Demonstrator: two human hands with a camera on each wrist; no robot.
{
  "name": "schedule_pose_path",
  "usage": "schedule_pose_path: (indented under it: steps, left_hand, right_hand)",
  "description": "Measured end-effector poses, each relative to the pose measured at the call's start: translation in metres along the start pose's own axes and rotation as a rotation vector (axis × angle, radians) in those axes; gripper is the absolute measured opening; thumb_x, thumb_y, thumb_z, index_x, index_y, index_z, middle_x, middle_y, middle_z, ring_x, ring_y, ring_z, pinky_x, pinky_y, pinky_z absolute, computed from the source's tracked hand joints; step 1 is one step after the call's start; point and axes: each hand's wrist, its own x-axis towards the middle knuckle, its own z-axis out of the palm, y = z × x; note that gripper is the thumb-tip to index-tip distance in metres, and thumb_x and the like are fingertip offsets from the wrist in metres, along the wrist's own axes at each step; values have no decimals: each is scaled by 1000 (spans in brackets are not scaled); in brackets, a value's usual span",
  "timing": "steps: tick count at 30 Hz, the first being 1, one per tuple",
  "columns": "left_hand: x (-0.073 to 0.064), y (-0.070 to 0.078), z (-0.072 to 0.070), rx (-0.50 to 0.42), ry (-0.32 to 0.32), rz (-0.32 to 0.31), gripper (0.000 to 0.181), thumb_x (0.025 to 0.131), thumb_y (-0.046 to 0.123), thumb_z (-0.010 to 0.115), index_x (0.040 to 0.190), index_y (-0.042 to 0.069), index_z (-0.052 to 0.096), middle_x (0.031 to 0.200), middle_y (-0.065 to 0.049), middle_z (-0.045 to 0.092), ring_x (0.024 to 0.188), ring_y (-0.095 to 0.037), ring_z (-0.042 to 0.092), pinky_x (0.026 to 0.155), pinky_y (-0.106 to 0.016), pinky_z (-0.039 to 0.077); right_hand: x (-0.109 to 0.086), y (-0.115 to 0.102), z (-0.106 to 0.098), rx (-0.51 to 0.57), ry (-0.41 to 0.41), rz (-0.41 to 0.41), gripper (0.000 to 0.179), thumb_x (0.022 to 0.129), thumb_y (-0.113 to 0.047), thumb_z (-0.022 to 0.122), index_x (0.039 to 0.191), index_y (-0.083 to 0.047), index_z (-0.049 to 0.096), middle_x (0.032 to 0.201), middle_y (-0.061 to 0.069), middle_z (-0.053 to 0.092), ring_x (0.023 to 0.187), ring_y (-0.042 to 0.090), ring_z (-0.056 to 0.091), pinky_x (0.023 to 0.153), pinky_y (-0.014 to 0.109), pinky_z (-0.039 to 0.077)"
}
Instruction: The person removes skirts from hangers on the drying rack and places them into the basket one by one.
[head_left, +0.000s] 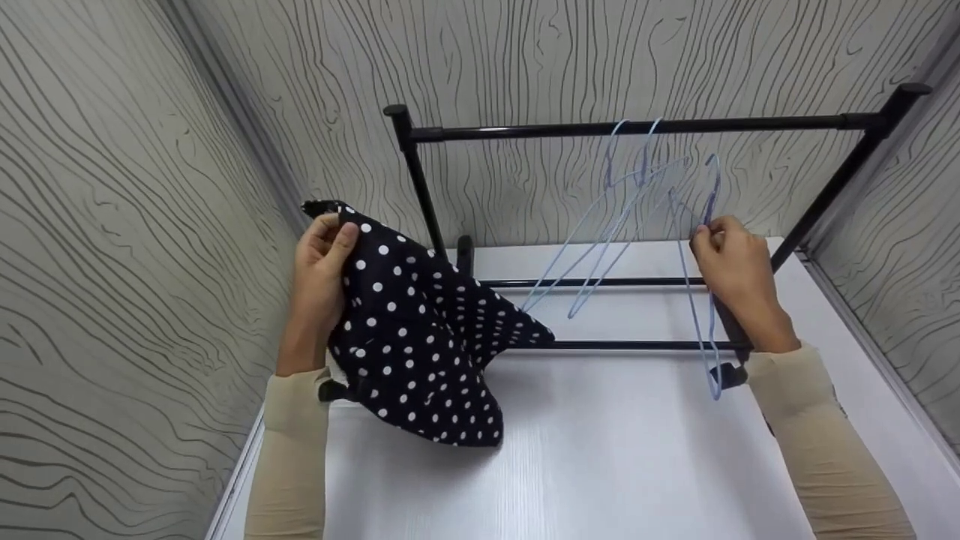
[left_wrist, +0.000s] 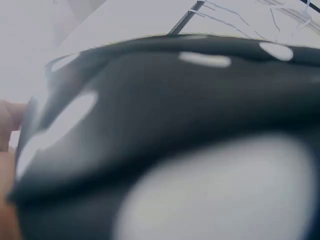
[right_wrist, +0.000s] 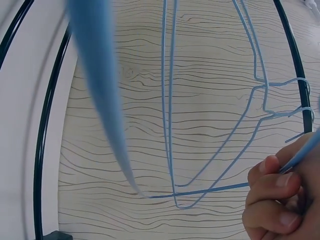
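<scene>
A dark cloth with white polka dots [head_left: 420, 337] hangs from my left hand [head_left: 319, 262], which pinches its upper edge between thumb and fingers. Up close, the dotted cloth [left_wrist: 150, 100] fills most of the left wrist view, so only a bit of that hand shows at the edge. My right hand [head_left: 735, 262] grips a light blue wire hanger [head_left: 694, 307] just below its hook. The hook of this hanger is off the rail. In the right wrist view, curled fingers [right_wrist: 272, 195] close round the blue wire.
A black garment rack [head_left: 525, 132] stands on a white surface [head_left: 585, 450]. Two more blue wire hangers [head_left: 592, 232] hang from its top rail, between my hands. Two lower bars [head_left: 600, 345] cross behind the cloth and hangers. Wood-patterned walls [head_left: 112, 262] enclose the back and sides.
</scene>
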Motion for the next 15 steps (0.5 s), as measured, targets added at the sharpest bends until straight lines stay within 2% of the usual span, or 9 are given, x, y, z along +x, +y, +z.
schedule_pose_path:
  steps: [4,7,9,12,14,15]
  left_hand:
    - [4,1,1,108,103,47,5,102,7,71,101,9,67,92,2,64,79,-11,58,69,-21,49]
    - [7,1,1,133,143,100,8,101,5,72,97,11,69,105,1,60,92,-12,58,80,-20,50]
    - [8,2,0,141,141,137,9,101,3,72,97,11,70,122,-1,58,112,-13,58,96,-20,50]
    - [9,5,-2,173,110,183,6,102,5,71,99,10,70,150,-2,50,147,-15,44,122,-24,35]
    - [10,7,-4,201,90,212,3,103,6,70,101,8,71,155,-6,52,158,-15,33,130,-26,23]
    - [11,9,-4,216,84,222,1,103,7,71,103,7,72,153,-6,55,159,-15,32,131,-28,22]
  right_hand:
    - [2,-4,-3,1,14,-15,39,110,-22,50,116,14,66,80,25,68,68,36,60,66,34,44]
    - [3,-6,-6,2,11,-10,42,112,-25,50,119,13,65,89,29,71,72,38,63,64,22,39]
    - [4,-6,-8,8,3,-6,44,112,-27,50,121,13,65,94,31,72,75,38,64,64,15,35]
    - [6,-8,-10,18,-12,-10,44,112,-28,52,126,12,64,90,28,71,69,32,60,62,14,32]
    - [7,-8,-12,31,-22,-13,42,111,-27,53,129,10,63,83,21,68,64,22,55,60,16,32]
    - [8,-9,-12,37,-26,-14,41,110,-26,54,130,8,63,80,17,66,61,18,52,58,18,32]
